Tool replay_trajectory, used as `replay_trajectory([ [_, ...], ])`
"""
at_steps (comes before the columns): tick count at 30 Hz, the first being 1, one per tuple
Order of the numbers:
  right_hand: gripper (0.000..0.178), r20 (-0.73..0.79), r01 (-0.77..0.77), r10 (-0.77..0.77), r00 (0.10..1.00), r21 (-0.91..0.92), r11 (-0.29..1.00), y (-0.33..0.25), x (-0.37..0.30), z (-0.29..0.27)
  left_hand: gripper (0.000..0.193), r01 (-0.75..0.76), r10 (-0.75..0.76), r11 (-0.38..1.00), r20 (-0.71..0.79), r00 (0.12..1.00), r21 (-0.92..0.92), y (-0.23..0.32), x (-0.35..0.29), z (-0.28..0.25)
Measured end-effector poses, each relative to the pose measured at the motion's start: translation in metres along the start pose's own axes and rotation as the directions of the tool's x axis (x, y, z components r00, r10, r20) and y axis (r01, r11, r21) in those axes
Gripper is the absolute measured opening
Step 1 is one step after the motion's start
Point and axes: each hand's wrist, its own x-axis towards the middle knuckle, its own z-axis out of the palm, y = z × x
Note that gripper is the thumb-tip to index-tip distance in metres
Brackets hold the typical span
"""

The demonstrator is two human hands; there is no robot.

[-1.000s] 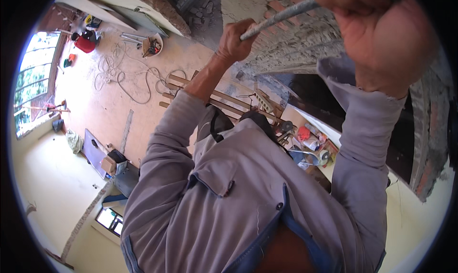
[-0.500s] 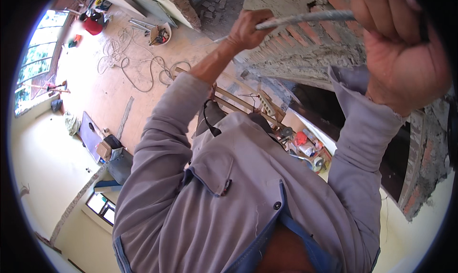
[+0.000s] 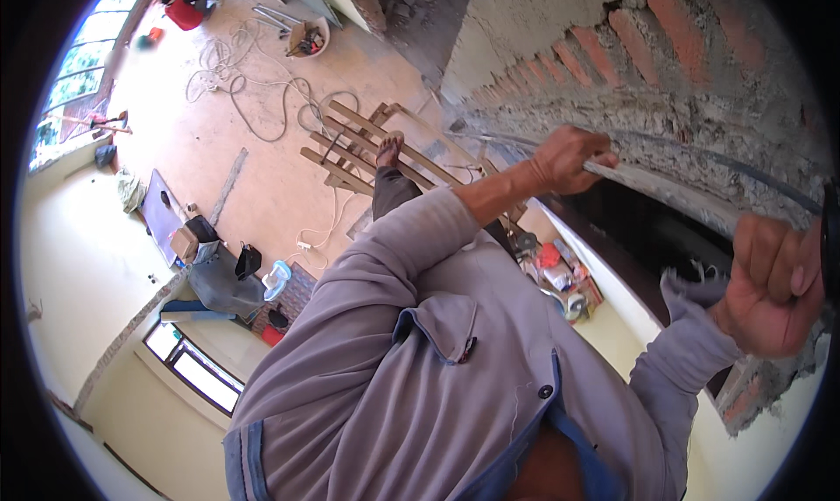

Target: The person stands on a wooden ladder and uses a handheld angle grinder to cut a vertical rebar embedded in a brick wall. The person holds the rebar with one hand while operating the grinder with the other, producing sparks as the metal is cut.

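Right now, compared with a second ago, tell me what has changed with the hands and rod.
The left hand and right hand have moved down and rightward in view, bringing the rod below the bricks; it slopes down rightward now, not up. Both keep a closed grip, the right's contact partly hidden. Cable and basin stay put.

Daylight from a barred window [image 3: 80, 85] whitens the near part of a pinkish floor [image 3: 284, 168]. A slatted trestle [image 3: 360, 124] stands there. The left wall [image 3: 79, 238] is pale; a smaller window [image 3: 197, 371] glows below. The right wall [image 3: 525, 28] shows rough grey plaster and bare brick [image 3: 632, 48].
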Motion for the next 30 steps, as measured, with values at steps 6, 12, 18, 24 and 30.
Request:
replay_trajectory([
  [6, 0.032, -0.225, -0.061, 0.023, 0.974, -0.167, 0.984, -0.018, -0.049, -0.017, 0.034, 0.017, -0.015, 0.999, 0.052, 0.999, -0.049, 0.013, 0.011, 0.052],
  [12, 0.032, -0.219, -0.032, 0.001, 0.976, -0.137, 0.990, -0.004, -0.012, -0.012, 0.041, -0.048, 0.060, 0.992, 0.102, 0.993, -0.114, -0.003, 0.023, 0.002],
  [18, 0.031, -0.159, 0.002, -0.026, 0.987, -0.149, 0.989, -0.002, -0.020, -0.012, 0.037, 0.052, 0.003, 0.987, 0.338, 0.941, -0.153, -0.002, 0.022, 0.000],
  [24, 0.034, -0.237, -0.129, 0.087, 0.968, -0.165, 0.978, -0.035, -0.085, -0.028, 0.016, 0.104, -0.014, 0.977, 0.434, 0.901, -0.184, 0.024, 0.004, 0.101],
  [30, 0.033, -0.374, -0.158, 0.030, 0.927, -0.317, 0.935, -0.044, -0.098, -0.054, 0.016, 0.051, -0.002, 0.981, 0.253, 0.967, -0.188, -0.007, 0.011, 0.160],
])
